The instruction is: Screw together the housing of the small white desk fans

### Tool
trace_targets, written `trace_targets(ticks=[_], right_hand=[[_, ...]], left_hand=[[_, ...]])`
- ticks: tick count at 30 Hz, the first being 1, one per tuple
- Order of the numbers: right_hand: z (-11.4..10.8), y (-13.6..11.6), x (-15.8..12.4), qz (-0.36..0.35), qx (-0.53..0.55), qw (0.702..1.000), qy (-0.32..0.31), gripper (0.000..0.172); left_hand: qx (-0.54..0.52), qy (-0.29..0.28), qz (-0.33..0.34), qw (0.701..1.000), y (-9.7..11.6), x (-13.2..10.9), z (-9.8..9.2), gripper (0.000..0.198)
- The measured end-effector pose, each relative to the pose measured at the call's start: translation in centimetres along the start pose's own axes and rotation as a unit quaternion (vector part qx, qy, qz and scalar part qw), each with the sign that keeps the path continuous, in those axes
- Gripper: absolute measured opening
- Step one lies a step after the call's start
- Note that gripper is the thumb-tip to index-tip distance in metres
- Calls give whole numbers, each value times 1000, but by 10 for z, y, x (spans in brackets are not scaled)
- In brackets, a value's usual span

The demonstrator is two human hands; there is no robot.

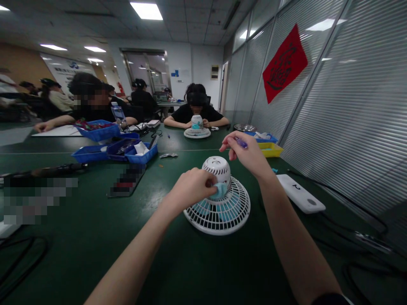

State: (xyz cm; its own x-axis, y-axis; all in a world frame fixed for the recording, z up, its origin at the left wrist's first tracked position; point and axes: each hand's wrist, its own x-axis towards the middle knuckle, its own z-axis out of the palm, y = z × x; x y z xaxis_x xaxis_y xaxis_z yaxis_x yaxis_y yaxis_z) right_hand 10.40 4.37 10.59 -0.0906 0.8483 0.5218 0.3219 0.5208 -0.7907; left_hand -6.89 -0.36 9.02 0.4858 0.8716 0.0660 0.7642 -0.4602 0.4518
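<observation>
A small white fan [233,212] with light blue blades behind its wire-like grille lies face down on the green table, its rounded motor housing [217,166] pointing up. My left hand [197,184] is closed at the housing's near left side. Its fingers pinch a light blue piece [219,190] against the fan; the piece's exact kind is not clear. Above and to the right of the housing, my right hand [248,152] is raised, apart from the fan. A small purple handle [241,142] shows in its curled grip; the rest of that tool is hidden.
Blue bins [142,154] with parts stand at the left, near a phone [127,180]. To the right are a yellow bin [270,149], a white power bank [300,193] and cables [352,231]. Across the table, a person [197,108] handles another fan [197,132].
</observation>
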Motion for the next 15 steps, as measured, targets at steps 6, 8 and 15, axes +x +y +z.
trace_targets(ticks=[6,8,15], right_hand=[[3,-6,-2,8,65,998,11,19],[4,-7,-3,6,64,998,13,19],[5,-6,-4,-12,14,1000,5,19]], left_hand=[[-255,180,-31,949,-18,3,-15,14],[-337,231,-74,910,-20,5,-15,13],[-521,216,-150,812,-19,9,-12,13]])
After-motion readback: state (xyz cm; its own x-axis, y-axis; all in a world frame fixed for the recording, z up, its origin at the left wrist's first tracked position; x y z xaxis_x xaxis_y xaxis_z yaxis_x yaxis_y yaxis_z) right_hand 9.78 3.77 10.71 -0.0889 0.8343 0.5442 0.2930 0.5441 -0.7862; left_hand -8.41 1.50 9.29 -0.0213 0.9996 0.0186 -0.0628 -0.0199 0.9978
